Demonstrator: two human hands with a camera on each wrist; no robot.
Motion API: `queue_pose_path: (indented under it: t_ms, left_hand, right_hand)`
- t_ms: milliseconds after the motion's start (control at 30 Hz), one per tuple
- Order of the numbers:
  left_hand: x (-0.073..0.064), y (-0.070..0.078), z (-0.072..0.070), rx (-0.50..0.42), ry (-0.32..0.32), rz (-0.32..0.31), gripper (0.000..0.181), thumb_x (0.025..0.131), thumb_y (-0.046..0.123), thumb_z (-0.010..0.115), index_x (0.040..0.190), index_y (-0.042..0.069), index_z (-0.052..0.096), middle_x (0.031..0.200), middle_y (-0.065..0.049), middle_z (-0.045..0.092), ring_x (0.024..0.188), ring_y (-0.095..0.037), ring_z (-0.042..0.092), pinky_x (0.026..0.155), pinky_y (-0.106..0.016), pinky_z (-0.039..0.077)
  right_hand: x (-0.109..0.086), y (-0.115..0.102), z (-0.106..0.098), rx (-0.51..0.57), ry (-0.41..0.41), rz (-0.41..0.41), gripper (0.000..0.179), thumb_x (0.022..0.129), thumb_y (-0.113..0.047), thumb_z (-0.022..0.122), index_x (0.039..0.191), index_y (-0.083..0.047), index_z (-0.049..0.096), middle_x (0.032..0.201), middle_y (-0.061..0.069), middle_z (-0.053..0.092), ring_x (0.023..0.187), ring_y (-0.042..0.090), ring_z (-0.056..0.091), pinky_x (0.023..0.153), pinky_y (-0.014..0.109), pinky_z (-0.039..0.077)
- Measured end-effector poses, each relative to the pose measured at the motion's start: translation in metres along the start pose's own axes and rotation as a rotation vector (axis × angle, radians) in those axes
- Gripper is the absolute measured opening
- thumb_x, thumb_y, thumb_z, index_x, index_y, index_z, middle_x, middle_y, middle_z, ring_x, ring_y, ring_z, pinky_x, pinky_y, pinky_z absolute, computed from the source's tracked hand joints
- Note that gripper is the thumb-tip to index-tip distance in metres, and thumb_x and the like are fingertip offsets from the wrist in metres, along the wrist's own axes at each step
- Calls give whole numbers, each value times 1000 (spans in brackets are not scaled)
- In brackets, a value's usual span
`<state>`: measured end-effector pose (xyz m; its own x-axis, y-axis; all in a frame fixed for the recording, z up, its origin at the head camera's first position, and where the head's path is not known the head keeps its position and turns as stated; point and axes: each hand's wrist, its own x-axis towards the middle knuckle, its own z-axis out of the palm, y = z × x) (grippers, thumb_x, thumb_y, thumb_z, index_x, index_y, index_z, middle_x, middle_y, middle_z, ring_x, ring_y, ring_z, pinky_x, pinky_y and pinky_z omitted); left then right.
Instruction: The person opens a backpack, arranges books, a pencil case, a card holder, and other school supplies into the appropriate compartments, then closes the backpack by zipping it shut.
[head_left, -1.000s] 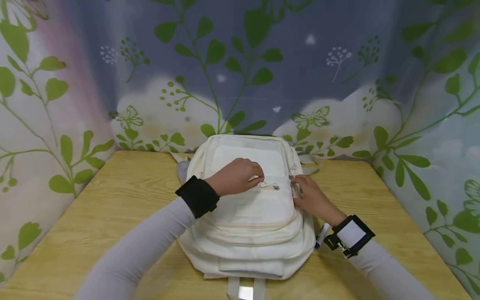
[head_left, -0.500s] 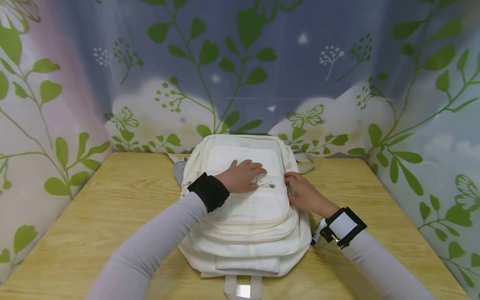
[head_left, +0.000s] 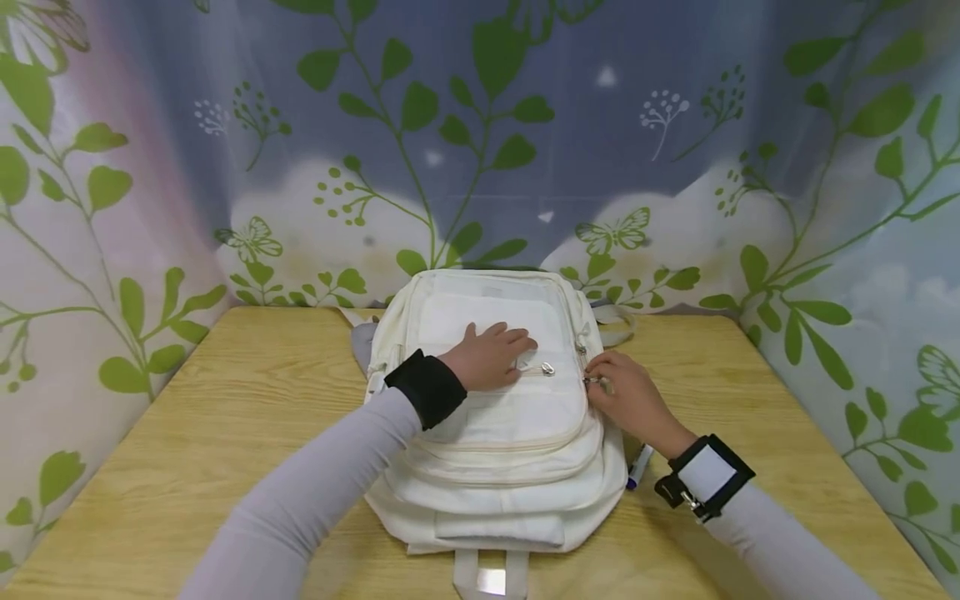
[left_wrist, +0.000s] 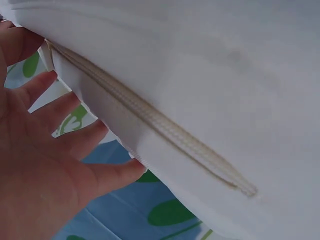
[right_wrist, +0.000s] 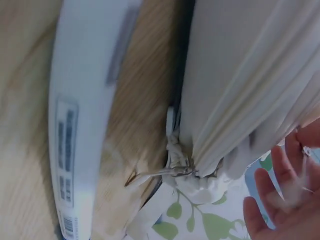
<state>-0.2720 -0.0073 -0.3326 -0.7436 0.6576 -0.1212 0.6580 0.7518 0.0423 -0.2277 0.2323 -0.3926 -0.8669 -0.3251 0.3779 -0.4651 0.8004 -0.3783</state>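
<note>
A cream backpack [head_left: 517,421] lies on its back on the wooden table, its front pocket facing up. My left hand [head_left: 489,357] rests on the pocket with fingers spread. In the left wrist view those fingers [left_wrist: 75,137] touch the cloth beside a zipper seam [left_wrist: 150,117]. At the bag's right side, my right hand [head_left: 633,400] pinches a small metal zipper pull [head_left: 593,380] between thumb and fingertips. Another pull with a cord [head_left: 546,368] lies on the pocket, just right of my left hand. In the right wrist view, my right hand [right_wrist: 292,192] is partly cut off.
A white marker [head_left: 641,467] with a dark blue end lies on the table [head_left: 247,400] to the right of the bag. The bag's straps [head_left: 491,571] extend toward the near edge, and a loose strap [head_left: 617,325] lies at the far right. Patterned curtains [head_left: 480,167] enclose the table.
My left hand has gone from bent fingers near the corded pull to lying spread on the pocket. My right hand has shifted slightly nearer along the bag's right edge.
</note>
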Motion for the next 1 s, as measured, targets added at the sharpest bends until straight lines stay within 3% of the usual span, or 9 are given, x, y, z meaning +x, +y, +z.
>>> queue_pose_path:
  t_ms: [100,267,433,567,700,867,1000]
  left_hand:
    - [-1,1,0,12,-24,-10,48,100,32,42,146,27,28,155,0,23,144,-28,19,110,-61,20]
    - [-2,5,0,148,-58,-23,53,101,37,36,150,33,16,158,2,15,145,-27,16,111,-58,21]
    - [-2,8,-1,210,-64,-44,54,101,39,35,150,35,13,158,3,12,145,-26,15,113,-55,21]
    - [-2,11,-2,243,-82,-64,54,101,41,32,150,37,9,158,5,10,146,-24,13,113,-54,21]
    - [-1,14,-4,285,-79,-87,53,101,42,31,149,38,9,158,6,11,145,-23,13,112,-53,23]
    - [0,15,-4,288,-94,-98,53,101,43,30,149,39,7,158,7,8,146,-22,12,113,-53,22]
    - [2,9,-3,190,-124,-77,54,101,43,32,149,39,7,159,5,7,146,-23,8,113,-55,18]
  right_hand:
    - [-6,-5,-2,-48,-10,4,14,91,-10,57,83,-5,67,95,8,61,89,26,56,76,42,44]
    - [-22,-21,-14,-203,-47,-39,13,91,-10,59,78,-10,64,70,1,54,64,14,48,60,29,40]
    - [-45,-52,-31,-257,-173,-37,27,90,-13,61,67,-19,49,53,-8,33,46,3,29,45,18,25]
    - [-55,-80,-36,-237,-255,-126,29,90,-18,61,65,-20,45,51,-11,29,45,1,29,44,18,25]
    - [-48,-109,-27,-174,-324,-236,25,93,-17,56,70,-18,47,53,-11,35,48,0,36,47,18,30]
    - [-32,-144,-5,-107,-337,-353,21,94,-14,54,73,-15,51,56,-9,41,53,2,42,51,18,34]
    - [-26,-157,6,-102,-337,-377,22,95,-16,53,73,-15,52,57,-9,42,53,3,42,51,19,35]
